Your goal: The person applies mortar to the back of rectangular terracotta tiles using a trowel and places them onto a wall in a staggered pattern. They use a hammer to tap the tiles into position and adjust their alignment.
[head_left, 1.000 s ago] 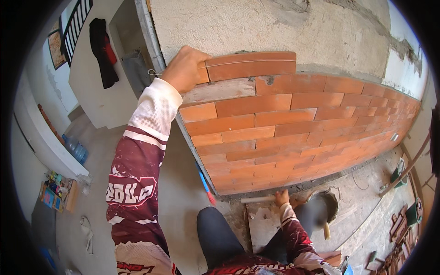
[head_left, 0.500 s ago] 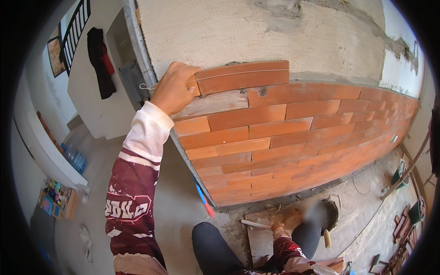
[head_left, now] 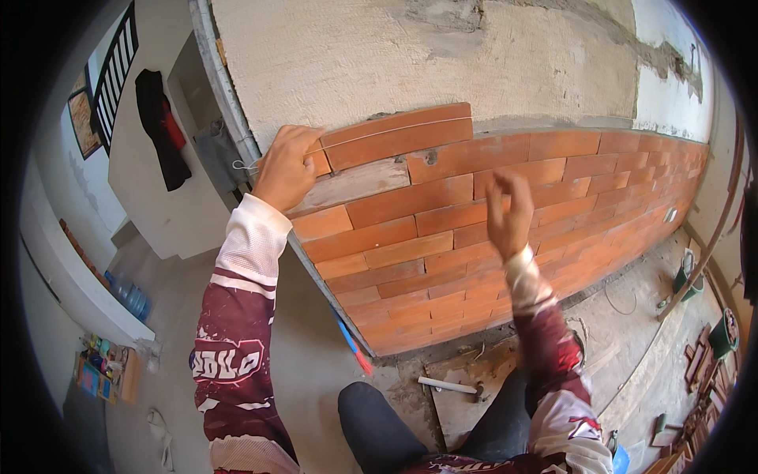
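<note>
Brick, a short piece (head_left: 317, 163), is sitting in the top row at the wall's end, toward eleven o'clock if the worker is facing twelve. The left hand (head_left: 288, 167) is pinching it, fingers bending over the top and thumb pressing near its front; the fingertips are partly hiding from me. A long brick (head_left: 399, 134) is resting just beside it, toward one o'clock of that hand. A thin white string (head_left: 418, 124) is running across the long brick's face, its loop (head_left: 246, 164) poking out at the hand's nine o'clock. A pale, mortar-smeared brick (head_left: 355, 186) is lying just below. The right hand (head_left: 512, 215) is rising in front of the brick wall (head_left: 410, 251) toward one o'clock, blurring slightly, thumb and fingers standing loosely apart. Rough plaster (head_left: 355, 71) is stretching behind the top row at twelve.

Down on the floor, a tool with a pale handle (head_left: 448, 385) is lying between the worker's knees and the wall, toward half past twelve. A blue-and-red broom (head_left: 351, 347) is leaning at eleven, a water jug (head_left: 130, 296) is standing at ten, and a green bucket (head_left: 722, 333) is standing at two, near scattered brick pieces (head_left: 699, 371).
</note>
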Tool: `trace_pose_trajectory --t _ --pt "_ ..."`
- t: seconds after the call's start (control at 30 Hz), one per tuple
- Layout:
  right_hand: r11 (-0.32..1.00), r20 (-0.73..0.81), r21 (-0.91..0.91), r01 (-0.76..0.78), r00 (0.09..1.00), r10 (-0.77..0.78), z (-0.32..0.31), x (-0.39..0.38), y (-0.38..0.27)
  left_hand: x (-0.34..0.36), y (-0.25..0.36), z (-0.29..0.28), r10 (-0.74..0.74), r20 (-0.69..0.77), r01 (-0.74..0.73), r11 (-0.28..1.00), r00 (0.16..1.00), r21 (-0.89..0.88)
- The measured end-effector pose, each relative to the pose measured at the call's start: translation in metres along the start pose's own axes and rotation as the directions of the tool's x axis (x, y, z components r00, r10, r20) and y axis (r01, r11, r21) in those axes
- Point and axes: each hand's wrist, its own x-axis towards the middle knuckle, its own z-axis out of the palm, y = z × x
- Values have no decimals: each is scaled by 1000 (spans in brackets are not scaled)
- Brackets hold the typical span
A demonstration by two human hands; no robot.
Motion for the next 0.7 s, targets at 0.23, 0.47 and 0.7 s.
trace_pose_trajectory --t 0.23,0.47,0.7 --pt "984 176 -129 -124 974 146 18 85 26 1 4 0 0 -5 0 1000 1000 30" --pt "981 237 -194 -22 969 69 27 88 16 3 4 -2 12 9 -12 999 1000 51" --pt "992 300 -98 -74 949 100 33 89 23 0 3 0 35 -16 -34 998 999 53"
